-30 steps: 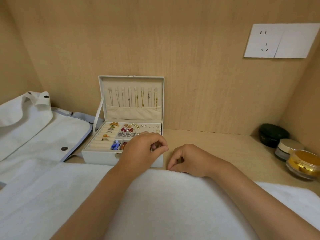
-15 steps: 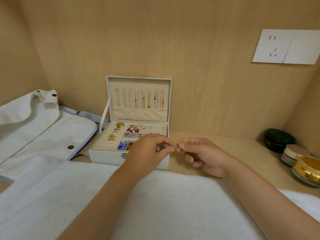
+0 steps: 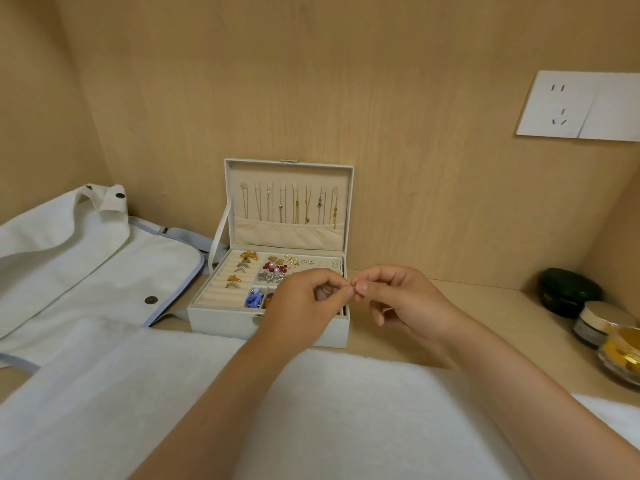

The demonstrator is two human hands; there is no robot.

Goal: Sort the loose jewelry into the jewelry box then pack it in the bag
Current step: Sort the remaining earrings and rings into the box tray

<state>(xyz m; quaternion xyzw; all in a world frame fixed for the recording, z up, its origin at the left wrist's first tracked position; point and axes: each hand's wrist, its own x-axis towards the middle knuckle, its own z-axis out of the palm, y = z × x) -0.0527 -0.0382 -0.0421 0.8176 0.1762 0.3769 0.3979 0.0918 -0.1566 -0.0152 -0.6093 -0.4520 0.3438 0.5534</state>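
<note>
Head view, left hand [image 3: 304, 306], right hand [image 3: 403, 296] pinching tiny jewelry [image 3: 353, 288]

A white towel [image 3: 311, 410] covers the wooden surface [image 3: 485, 313] below the right hand [image 3: 398, 296]. Well to its right stand three jars, close together: a dark green jar [image 3: 568, 289], a beige-lidded jar [image 3: 602, 320] and a gold jar [image 3: 623, 355]. Above them, a white wall socket [image 3: 571, 105].

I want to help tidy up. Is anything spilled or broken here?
Nothing stands out. The box sits open, jewelry inside its compartments; the jars stand upright; the left hand and right hand pinch one tiny piece.
</note>
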